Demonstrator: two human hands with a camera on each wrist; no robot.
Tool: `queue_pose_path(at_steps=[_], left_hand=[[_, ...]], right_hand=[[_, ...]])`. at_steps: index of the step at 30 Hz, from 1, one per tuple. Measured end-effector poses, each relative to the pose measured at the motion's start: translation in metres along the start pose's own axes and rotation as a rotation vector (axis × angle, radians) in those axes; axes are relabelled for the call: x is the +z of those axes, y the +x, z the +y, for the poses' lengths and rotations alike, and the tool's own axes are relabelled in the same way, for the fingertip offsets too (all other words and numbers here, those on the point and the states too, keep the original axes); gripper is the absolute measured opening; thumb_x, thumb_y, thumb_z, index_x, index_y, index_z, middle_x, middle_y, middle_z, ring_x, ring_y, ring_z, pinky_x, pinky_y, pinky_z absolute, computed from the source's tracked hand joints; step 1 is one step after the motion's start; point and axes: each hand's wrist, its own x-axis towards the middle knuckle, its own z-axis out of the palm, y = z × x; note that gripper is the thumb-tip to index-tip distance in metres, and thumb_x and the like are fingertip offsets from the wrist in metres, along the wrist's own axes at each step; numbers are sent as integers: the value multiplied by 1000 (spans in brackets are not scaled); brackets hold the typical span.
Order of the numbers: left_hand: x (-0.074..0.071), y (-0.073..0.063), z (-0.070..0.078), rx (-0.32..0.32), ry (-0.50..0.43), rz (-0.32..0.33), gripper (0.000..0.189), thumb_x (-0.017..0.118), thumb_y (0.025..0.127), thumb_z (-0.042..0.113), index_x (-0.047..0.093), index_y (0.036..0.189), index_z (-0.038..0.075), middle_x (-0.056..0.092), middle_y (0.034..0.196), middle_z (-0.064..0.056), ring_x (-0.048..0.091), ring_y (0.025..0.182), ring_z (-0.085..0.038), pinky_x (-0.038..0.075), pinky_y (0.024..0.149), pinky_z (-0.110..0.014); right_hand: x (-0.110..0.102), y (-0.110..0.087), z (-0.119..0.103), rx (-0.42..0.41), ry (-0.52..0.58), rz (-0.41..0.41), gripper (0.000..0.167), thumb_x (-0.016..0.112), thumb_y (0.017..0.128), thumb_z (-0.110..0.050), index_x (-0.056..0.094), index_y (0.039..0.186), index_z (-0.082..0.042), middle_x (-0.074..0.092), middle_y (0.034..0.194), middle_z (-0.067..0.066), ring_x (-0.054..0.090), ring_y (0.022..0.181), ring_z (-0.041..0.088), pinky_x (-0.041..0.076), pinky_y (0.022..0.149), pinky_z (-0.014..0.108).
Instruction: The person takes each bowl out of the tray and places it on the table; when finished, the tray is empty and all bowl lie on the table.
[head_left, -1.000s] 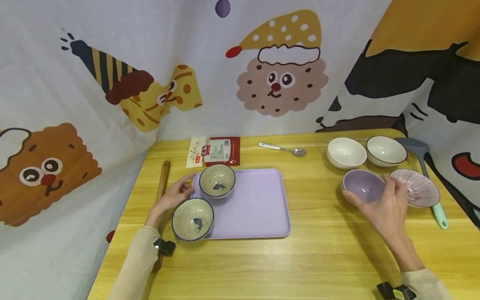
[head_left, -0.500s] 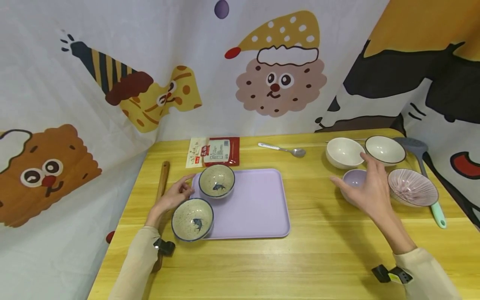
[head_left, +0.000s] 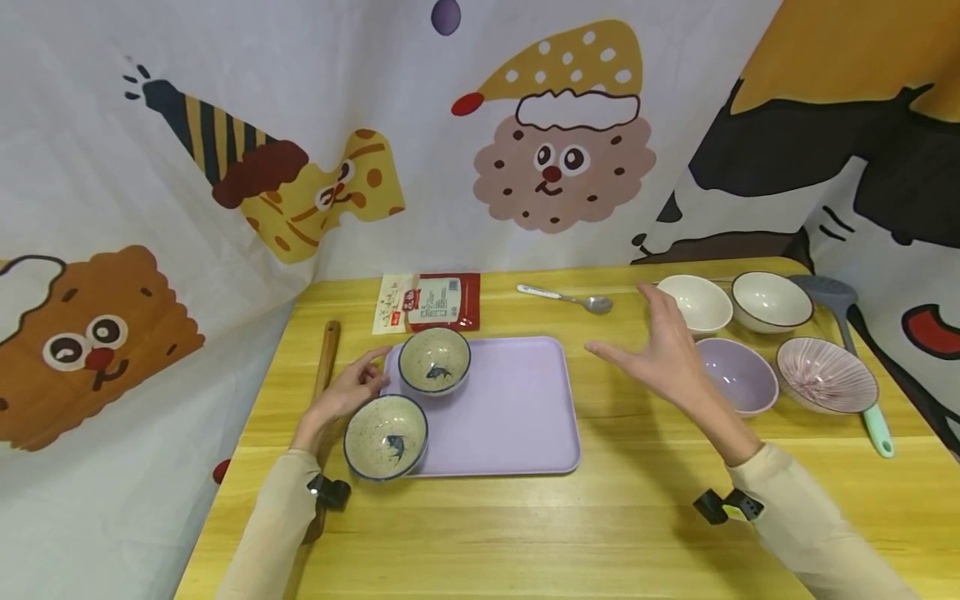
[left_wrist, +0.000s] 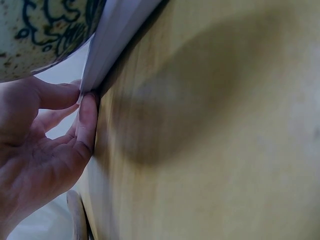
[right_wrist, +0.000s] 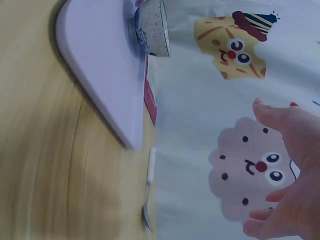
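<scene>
My left hand (head_left: 345, 398) pinches the left edge of a lilac tray (head_left: 513, 408) between thumb and finger, as the tray rim (left_wrist: 102, 55) in the left wrist view shows. Two speckled bowls with blue fish stand at that side: the rear bowl (head_left: 435, 350) on the tray, the front bowl (head_left: 375, 442) over its front left corner. Above the table, right of the tray, my right hand (head_left: 667, 354) holds nothing, its thumb and fingers spread wide. Behind its wrist sits a purple bowl (head_left: 738, 375), partly covered.
A cream bowl (head_left: 697, 304), a dark-rimmed white bowl (head_left: 772, 300) and a striped bowl (head_left: 828, 375) cluster at right, beside a spatula (head_left: 877, 429). A spoon (head_left: 555, 295) and a red-and-cream packet (head_left: 438, 302) lie at the back. A wooden stick (head_left: 327, 354) lies along the left.
My right hand has let go of the purple bowl and moved left toward the tray, fingers spreading. The purple bowl stays by the other bowls. The left hand has not moved.
</scene>
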Motion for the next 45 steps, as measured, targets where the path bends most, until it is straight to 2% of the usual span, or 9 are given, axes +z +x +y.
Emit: queue_pose_path(at_steps=[3, 9, 12, 19, 25, 29, 40, 45], left_hand=[[-1, 0, 0, -1, 4, -1, 58, 55, 102, 7, 35, 156, 6, 59, 98, -17, 53, 81, -19, 47, 68, -26], [-2, -1, 2, 2, 19, 1, 57, 55, 101, 5, 37, 155, 5, 58, 97, -16, 53, 80, -19, 47, 67, -25], [-2, -2, 3, -3, 21, 0, 57, 54, 101, 5, 36, 156, 5, 58, 97, -16, 53, 80, -20, 47, 68, -26], [-1, -1, 3, -7, 14, -4, 58, 54, 101, 6, 36, 156, 5, 58, 97, -16, 53, 80, -19, 47, 68, -25], [-1, -1, 1, -9, 14, -6, 58, 55, 101, 6, 35, 156, 6, 58, 97, -15, 53, 80, -18, 47, 67, -25], [-1, 0, 1, -5, 13, -6, 58, 55, 102, 7, 35, 156, 5, 57, 96, -15, 52, 79, -18, 47, 67, -24], [0, 2, 2, 0, 19, 4, 58, 55, 101, 6, 36, 156, 5, 57, 95, -14, 51, 80, -17, 46, 67, -24], [0, 2, 0, 16, 13, 11, 58, 56, 101, 5, 37, 155, 3, 57, 94, -15, 51, 78, -17, 46, 66, -24]], right_hand=[[11, 9, -5, -27, 26, -56, 114, 88, 76, -45, 24, 158, 2, 30, 158, 30, 32, 144, 51, 29, 112, 71], [36, 24, -19, -77, 43, -172, 121, 87, 74, -54, 18, 161, -4, 24, 164, 25, 25, 150, 46, 24, 116, 69], [49, 30, -29, -115, 41, -210, 124, 87, 72, -55, 18, 161, -5, 24, 164, 25, 26, 149, 45, 26, 115, 69], [79, 39, -50, -160, 67, -301, 126, 87, 70, -57, 17, 162, -8, 22, 166, 20, 23, 152, 41, 24, 119, 65], [105, 44, -65, -178, 94, -424, 130, 87, 70, -58, 10, 164, -11, 14, 169, 15, 15, 156, 37, 19, 122, 60], [124, 46, -72, -189, 124, -485, 132, 89, 68, -57, 9, 164, -13, 15, 169, 15, 15, 156, 37, 20, 122, 60], [170, 43, -80, -240, 170, -566, 135, 92, 67, -52, 9, 162, -4, 15, 168, 22, 17, 155, 38, 21, 123, 56], [184, 41, -86, -248, 172, -580, 137, 92, 66, -52, 7, 162, -5, 15, 167, 23, 19, 155, 37, 23, 122, 55]])
